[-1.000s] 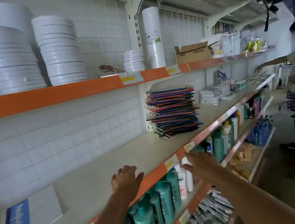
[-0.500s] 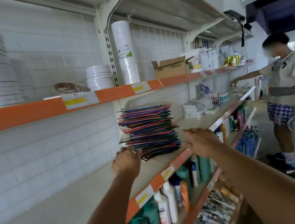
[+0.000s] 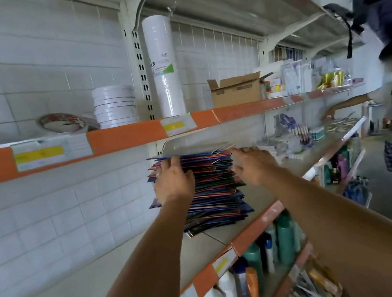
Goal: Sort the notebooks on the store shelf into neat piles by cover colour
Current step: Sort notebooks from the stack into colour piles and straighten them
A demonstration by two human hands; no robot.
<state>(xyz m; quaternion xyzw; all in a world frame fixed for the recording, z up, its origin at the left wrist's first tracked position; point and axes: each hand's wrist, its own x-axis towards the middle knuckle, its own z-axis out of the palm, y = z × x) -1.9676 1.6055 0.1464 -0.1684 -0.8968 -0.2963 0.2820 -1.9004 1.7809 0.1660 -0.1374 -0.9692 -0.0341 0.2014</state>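
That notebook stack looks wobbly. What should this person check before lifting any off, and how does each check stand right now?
1. Both hands at the stack: ok, left hand and right hand touch its upper part.
2. Firm grip: cannot tell, the fingertips are hidden or blurred.
3. Stack tidy: not ok, covers jut out at odd angles.
4. Colours already sorted: not ok, blue, red and green are mixed.
5. Room on the shelf for piles: ok, bare space to the left.

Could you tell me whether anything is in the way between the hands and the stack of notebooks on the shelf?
Nothing visible is. The left hand and right hand are already at the upper part of the notebook stack, one on each side, and the shelf to its left looks bare for new piles.
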